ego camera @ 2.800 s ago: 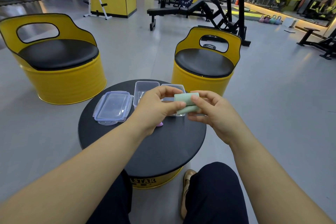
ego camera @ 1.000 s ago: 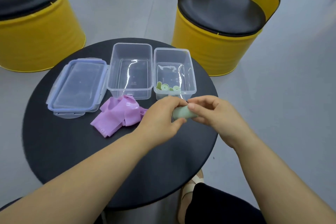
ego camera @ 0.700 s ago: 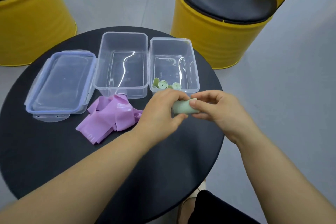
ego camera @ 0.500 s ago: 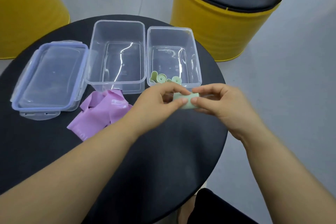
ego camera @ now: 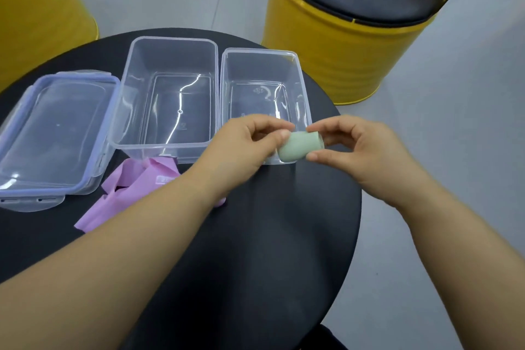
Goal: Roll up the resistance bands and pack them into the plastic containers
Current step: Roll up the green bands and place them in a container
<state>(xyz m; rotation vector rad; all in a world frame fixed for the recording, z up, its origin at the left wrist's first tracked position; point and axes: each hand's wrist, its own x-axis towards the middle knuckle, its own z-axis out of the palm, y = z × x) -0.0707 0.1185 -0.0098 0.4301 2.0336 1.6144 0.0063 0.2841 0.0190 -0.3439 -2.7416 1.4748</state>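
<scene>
In the head view, at the centre of the frame, we hold the rolled green band (ego camera: pixel 300 146) between both hands. The fingers (ego camera: pixel 282 133) of our left hand (ego camera: pixel 244 148) pinch its left end and the thumb and forefinger of our right hand (ego camera: pixel 360 150) pinch its right end, where it overlaps the near right corner of the right container (ego camera: pixel 257 50). To do this step well, we judge that we should grip the roll tight so it does not spring open, and lower it to the bottom of this container before we let go. The pink band (ego camera: pixel 136 182) lies unrolled on the tabletop (ego camera: pixel 270 236) at the centre left.
</scene>
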